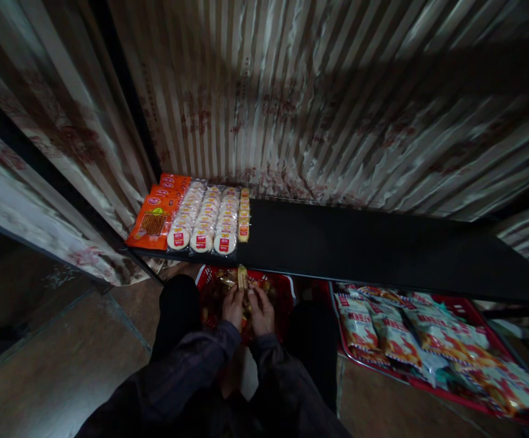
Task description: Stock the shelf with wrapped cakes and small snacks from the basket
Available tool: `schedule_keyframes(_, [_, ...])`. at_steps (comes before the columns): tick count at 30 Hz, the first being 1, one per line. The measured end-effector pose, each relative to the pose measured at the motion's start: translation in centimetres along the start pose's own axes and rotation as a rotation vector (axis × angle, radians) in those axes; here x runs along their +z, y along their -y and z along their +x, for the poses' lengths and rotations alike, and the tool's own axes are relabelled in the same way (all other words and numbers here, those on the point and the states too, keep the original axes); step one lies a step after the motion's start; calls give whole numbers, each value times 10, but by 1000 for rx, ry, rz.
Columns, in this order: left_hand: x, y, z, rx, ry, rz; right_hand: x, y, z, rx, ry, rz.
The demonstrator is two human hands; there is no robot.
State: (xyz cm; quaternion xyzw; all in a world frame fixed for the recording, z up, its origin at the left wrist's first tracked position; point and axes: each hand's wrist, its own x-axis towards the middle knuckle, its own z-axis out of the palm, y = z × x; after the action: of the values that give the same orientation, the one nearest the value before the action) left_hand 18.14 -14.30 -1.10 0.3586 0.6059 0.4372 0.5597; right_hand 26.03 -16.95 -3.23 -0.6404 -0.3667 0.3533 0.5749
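My left hand [233,308] and my right hand [261,311] are side by side over a red basket [283,292] that sits between my knees. Both hands have their fingers curled around small yellow snack packets [242,278], which stand up between the fingertips. The basket holds more small packets, dim and hard to make out. Just above the hands is the front edge of a black shelf [337,243].
At the shelf's left end lie rows of round white cakes in clear wrap [205,219] and orange snack bags [155,219]. A red tray [478,313] of red-and-white snack bags sits at the lower right. Corrugated metal wall behind; brown floor at left.
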Motion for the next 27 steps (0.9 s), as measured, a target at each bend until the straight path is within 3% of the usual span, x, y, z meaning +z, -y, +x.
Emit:
schedule_keyframes(3, [2, -3, -1, -17, 9, 44, 1, 3, 4, 0, -8, -37])
schedule_keyframes(13, [4, -6, 6, 152, 0, 245, 4, 4, 28, -135, -37, -198])
schedule_keyframes(21, [7, -32, 14, 233, 12, 351, 9, 7, 53, -172, 44, -226])
schedule_keyframes(27, [10, -45, 22, 283, 25, 364, 16, 20, 64, -224, -12, -333])
